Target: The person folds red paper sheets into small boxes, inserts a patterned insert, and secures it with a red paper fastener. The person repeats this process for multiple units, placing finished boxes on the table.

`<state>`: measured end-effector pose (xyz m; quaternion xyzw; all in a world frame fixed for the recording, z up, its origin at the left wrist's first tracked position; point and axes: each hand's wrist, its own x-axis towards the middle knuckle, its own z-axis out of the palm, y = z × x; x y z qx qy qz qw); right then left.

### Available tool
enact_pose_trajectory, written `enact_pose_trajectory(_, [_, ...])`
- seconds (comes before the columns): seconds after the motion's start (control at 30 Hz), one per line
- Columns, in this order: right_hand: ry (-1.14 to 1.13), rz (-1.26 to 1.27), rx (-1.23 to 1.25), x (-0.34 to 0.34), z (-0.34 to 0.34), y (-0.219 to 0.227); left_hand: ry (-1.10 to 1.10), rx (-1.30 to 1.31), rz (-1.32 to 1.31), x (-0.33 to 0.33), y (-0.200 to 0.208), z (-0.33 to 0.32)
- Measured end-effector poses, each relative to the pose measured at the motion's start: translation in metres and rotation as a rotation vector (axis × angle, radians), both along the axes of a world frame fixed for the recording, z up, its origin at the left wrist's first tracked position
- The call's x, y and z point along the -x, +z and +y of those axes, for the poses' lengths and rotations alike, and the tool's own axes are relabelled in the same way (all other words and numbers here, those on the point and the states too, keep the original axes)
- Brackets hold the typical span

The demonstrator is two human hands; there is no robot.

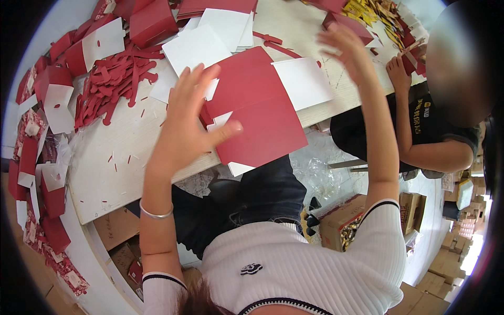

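Observation:
A red folded-card box blank (257, 107) with white undersides lies on the table in front of me, its near edge overhanging the table edge. At its left side, my left hand (189, 123) is open, fingers apart and thumb above the red surface; whether it touches the card I cannot tell. A white flap (302, 81) sticks out to the right of the blank. Raised farther off to the right, my right hand (346, 50) is slightly blurred, with fingers stretched and nothing visible in them. Just beyond it stands a red box (353, 29).
A heap of red die-cut strips (115, 79) lies left, with red boxes (152, 23) behind. White sheets (202, 44) are stacked at the back. On the right, a co-worker's hand (399, 73) holds a red piece near yellow packets (362, 9). A carton (338, 226) sits below.

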<state>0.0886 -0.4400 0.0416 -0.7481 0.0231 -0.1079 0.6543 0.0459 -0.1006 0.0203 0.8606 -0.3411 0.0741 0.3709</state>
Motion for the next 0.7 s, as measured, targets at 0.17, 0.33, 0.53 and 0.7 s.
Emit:
enact_pose_trajectory(0.17, [0.167, 0.38, -0.326, 0.073, 0.074, -0.006, 0.012, -0.363, -0.041, 0.027, -0.026, -0.015])
enact_pose_trajectory(0.33, [0.196, 0.628, -0.395, 0.073, 0.056, -0.01, 0.043, -0.351, -0.066, 0.033, -0.032, -0.026])
enact_pose_trajectory(0.53, [0.361, 0.344, 0.193, 0.046, 0.086, 0.004, 0.162, -0.257, -0.093, 0.037, -0.032, -0.026])
enact_pose_trajectory(0.7, [0.368, 0.015, 0.379, 0.047, 0.106, 0.043, 0.379, -0.045, -0.466, 0.016, 0.009, -0.008])
